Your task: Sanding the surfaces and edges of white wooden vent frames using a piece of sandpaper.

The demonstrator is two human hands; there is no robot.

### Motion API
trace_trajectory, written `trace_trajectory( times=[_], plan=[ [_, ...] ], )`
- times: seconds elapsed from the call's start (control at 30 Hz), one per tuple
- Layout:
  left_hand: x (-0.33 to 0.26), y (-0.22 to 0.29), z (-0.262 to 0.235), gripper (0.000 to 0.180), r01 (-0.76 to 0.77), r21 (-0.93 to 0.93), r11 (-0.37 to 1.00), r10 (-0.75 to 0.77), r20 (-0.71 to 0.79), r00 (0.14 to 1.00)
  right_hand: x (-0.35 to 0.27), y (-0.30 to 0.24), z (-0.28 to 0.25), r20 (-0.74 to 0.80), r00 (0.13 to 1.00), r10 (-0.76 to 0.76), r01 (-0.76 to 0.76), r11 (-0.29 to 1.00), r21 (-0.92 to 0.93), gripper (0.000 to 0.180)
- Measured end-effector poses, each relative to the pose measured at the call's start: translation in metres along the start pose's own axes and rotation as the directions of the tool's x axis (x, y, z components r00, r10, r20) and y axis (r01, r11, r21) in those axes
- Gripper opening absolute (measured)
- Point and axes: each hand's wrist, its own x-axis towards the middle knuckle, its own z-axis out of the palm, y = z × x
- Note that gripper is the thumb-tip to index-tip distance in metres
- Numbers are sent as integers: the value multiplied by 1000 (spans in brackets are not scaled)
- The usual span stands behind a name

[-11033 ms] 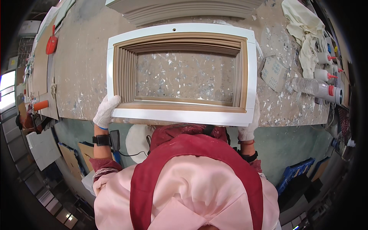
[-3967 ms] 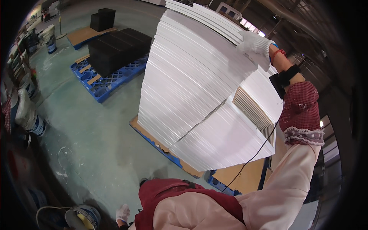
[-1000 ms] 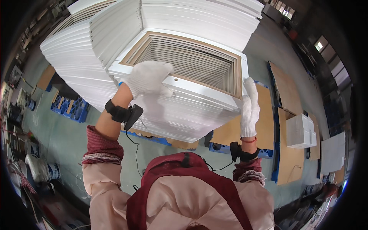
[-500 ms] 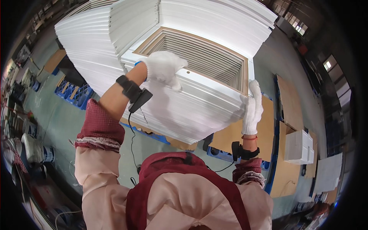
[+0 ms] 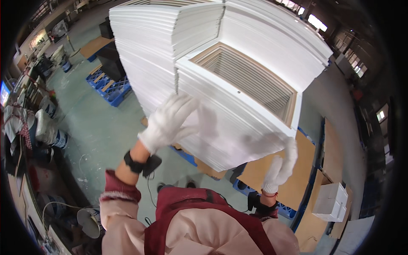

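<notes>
A tall stack of white panel frames (image 5: 225,136) stands before me, its top frame edged in brown around a rectangular opening. In a white knit glove, my left hand (image 5: 170,121) is up near the left front corner of this stack. Its fingers are spread and nothing is in them; I cannot tell whether the fingertips touch the stack. Also gloved in white, my right hand (image 5: 281,166) is by the stack's right front corner, lower than the top frame. Its fingers are stretched out and hold nothing.
More stacked white frames (image 5: 144,51) rise behind and to the left. A blue pallet (image 5: 112,95) lies at the left, and brown boards (image 5: 259,170) on pallets at the right. A white box (image 5: 330,202) sits on boards farther right. Buckets (image 5: 59,138) line the left side.
My left hand has come off the top frame and moved down and left. My right hand has dropped lower, away from the top frame's corner. The view has shifted, so the stack appears farther right.
</notes>
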Motion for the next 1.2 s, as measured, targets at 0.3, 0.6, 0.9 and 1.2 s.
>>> trace_trajectory(
  times=[0.3,0.6,0.9,1.2],
  plan=[
    [-306,110,-31,65,833,271,482,-797,532,287,-102,-89,90,803,264,-534,39,838,544,37],
    [-489,361,-147,54,891,322,-320,-920,119,-373,-253,-216,125,458,-540,-707,-20,554,832,31],
    [-504,549,-174,54,441,10,-898,-425,-280,-860,-421,-392,84,-345,-676,-651,-473,24,881,34],
    [-475,614,-152,54,-35,-485,-874,145,-193,-970,-536,-551,54,-779,-599,-184,-741,-243,627,35]
  ],
)
